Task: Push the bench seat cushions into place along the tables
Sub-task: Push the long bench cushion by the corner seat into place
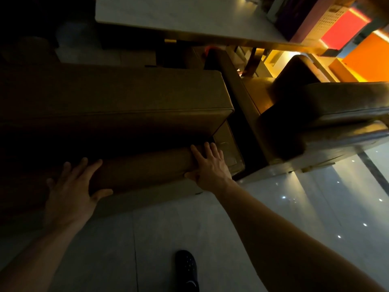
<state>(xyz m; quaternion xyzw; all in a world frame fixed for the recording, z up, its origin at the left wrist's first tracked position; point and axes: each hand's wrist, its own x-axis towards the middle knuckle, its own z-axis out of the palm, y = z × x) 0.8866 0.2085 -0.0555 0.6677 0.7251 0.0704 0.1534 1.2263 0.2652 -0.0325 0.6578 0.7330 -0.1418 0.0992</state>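
A long brown bench seat cushion [145, 167] lies along the front of a bench, under the thick brown backrest [117, 95]. My left hand [71, 190] rests flat on the cushion's front edge at the left, fingers spread, thumb below the edge. At the cushion's right end my right hand [210, 165] lies flat on it with fingers apart, thumb under the front edge. A pale table [179, 15] stands beyond the backrest. Neither hand grips anything closed.
A second brown bench [328, 114] stands to the right, with a narrow dark gap between the two. Glossy pale floor tiles [160, 239] lie in front. My black shoe [187, 270] is at the bottom. Orange and red panels [345, 30] glow at the upper right.
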